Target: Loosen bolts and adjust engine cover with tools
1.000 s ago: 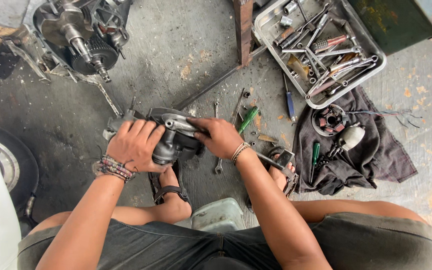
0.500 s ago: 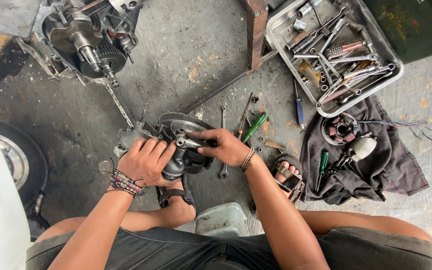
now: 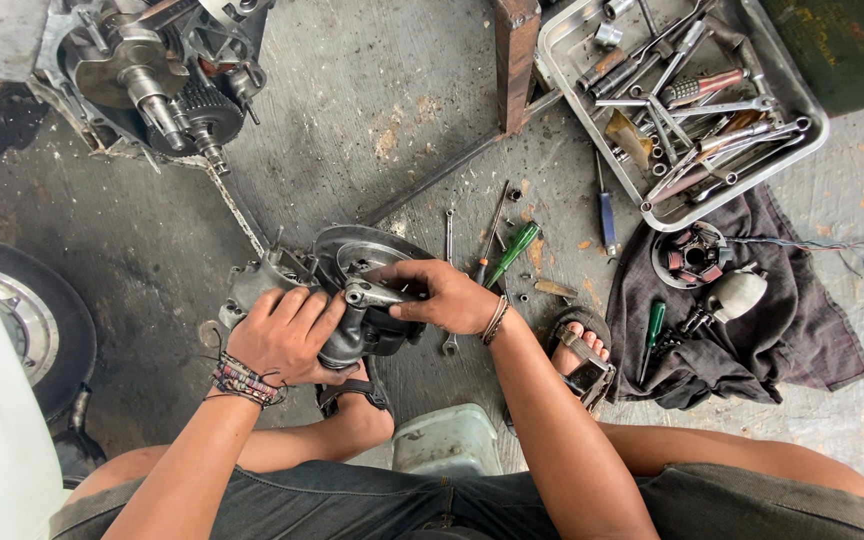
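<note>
Grey metal fills my view: I am watching an oily engine casing [image 3: 352, 290] sitting on the concrete floor [image 3: 372, 110] between the person's knees, just in front of a sandalled foot [image 3: 577, 350]. Compared with a second ago, the view is drifting so that the casing and both hands are sitting a little lower and further left, while the grip itself is looking unchanged. The left hand [image 3: 287, 335] is wrapping its fingers [image 3: 297, 305] around the casing's left end, holding it steady. The right hand [image 3: 447, 297] is closing its fingers [image 3: 397, 275] on a short metal lever [image 3: 372, 293] on top of the casing. A green-handled screwdriver [image 3: 514, 250] is lying just beside the right hand. Up right, a metal tray [image 3: 562, 60] of tools is resting near a dark cloth [image 3: 812, 340]. I am seeing no packages, labels or signs clearly enough to describe. An open engine block [image 3: 152, 70] is sitting top left.
</note>
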